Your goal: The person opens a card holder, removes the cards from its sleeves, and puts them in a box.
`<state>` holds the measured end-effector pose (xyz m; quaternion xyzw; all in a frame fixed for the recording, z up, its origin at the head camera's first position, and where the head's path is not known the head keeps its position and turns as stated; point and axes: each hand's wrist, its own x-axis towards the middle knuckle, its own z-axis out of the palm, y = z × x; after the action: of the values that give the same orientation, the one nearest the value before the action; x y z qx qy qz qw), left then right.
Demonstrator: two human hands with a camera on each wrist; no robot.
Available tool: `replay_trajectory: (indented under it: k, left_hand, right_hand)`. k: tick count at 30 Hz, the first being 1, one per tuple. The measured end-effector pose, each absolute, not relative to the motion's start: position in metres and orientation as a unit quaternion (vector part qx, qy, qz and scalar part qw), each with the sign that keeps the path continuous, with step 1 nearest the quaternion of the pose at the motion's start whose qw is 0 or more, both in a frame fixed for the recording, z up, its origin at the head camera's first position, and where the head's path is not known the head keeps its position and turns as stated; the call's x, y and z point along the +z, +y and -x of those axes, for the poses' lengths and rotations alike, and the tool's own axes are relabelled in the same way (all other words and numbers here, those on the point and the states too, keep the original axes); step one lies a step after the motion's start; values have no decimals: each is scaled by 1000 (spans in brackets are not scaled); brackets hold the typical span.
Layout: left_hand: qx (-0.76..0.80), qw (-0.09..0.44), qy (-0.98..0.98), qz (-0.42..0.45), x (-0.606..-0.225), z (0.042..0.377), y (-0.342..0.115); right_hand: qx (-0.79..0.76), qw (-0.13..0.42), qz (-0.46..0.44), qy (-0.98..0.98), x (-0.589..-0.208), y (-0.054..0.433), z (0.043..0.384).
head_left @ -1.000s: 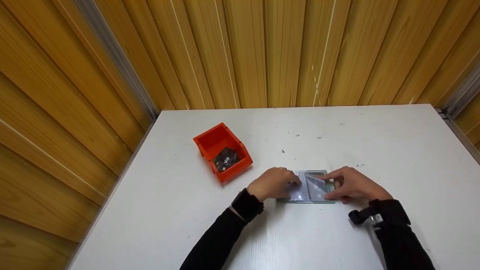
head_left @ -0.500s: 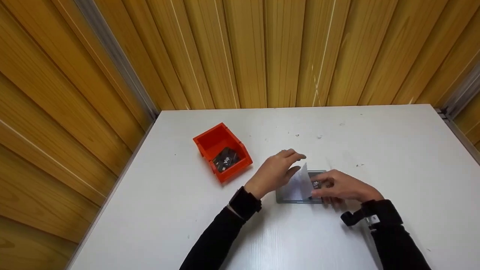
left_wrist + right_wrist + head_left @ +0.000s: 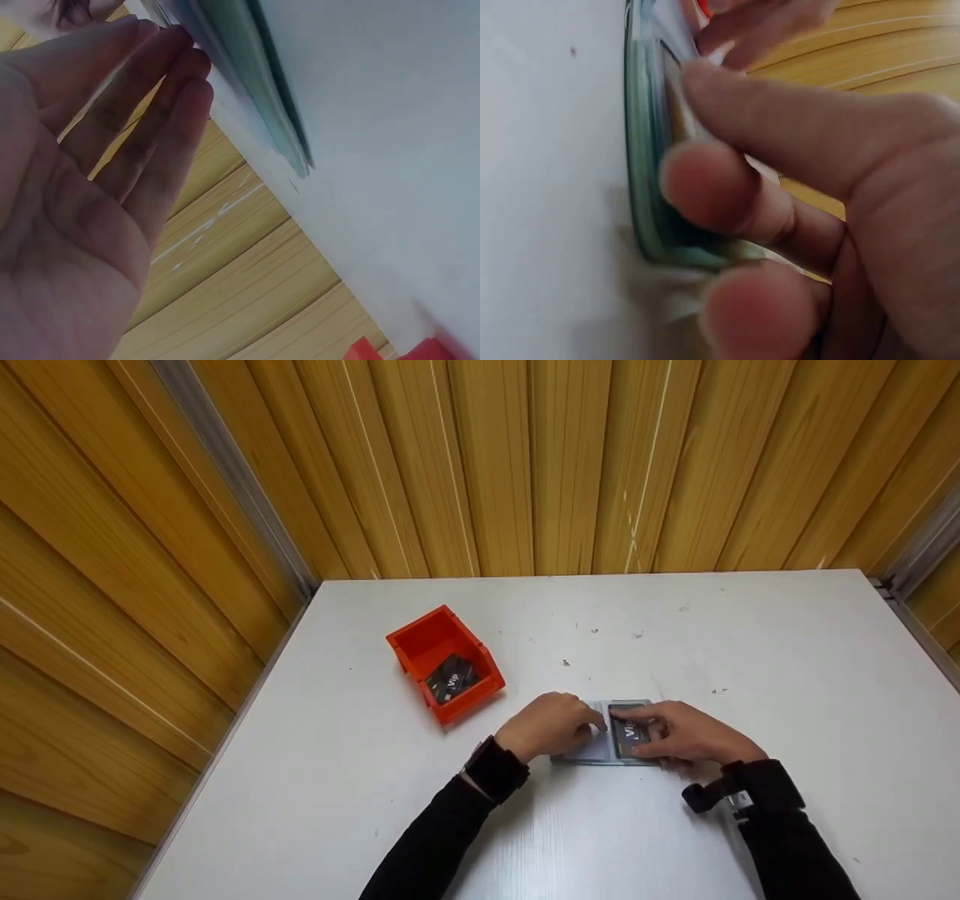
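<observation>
In the head view a card holder (image 3: 576,760) lies flat on the white table, its clear plastic pages spread out. A dark card (image 3: 627,735) marked "Vip" lies on its right part. My right hand (image 3: 686,733) holds this card by its edges, thumb at the near side and index finger at the far corner. My left hand (image 3: 550,725) rests on the left part with its fingertips on the plastic page (image 3: 597,748). The left wrist view shows the left hand (image 3: 97,150) with nearly straight fingers beside the greenish holder (image 3: 251,75). Right-hand fingers (image 3: 705,184) hide much of the card up close.
An orange bin (image 3: 420,639) stands to the left of the holder, with dark "Vip" cards (image 3: 453,678) inside. Small marks dot the white table (image 3: 765,660). A wood-look panel wall (image 3: 562,472) rises behind its far edge.
My left hand lifted a plastic page, then came back down onto the holder. The right hand moved slightly left, and the dark card under its fingers now lies flat and more exposed.
</observation>
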<state>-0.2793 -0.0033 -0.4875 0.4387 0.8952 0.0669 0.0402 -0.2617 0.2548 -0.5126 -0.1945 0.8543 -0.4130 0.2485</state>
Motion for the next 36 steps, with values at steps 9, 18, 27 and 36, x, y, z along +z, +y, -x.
replay_trajectory:
  k: [9, 18, 27, 36]
  left_hand:
    - [50, 49, 907, -416, -488, 277, -1]
    - [65, 71, 913, -397, -486, 276, -2]
    - [218, 88, 918, -320, -497, 271, 14]
    - [541, 237, 804, -72, -497, 270, 21]
  right_hand:
    - [-386, 211, 165, 883, -513, 275, 265]
    - [-391, 223, 127, 884, -516, 283, 266]
    - [-396, 228, 130, 880, -513, 281, 267]
    - [-407, 236, 140, 872, -514, 283, 268]
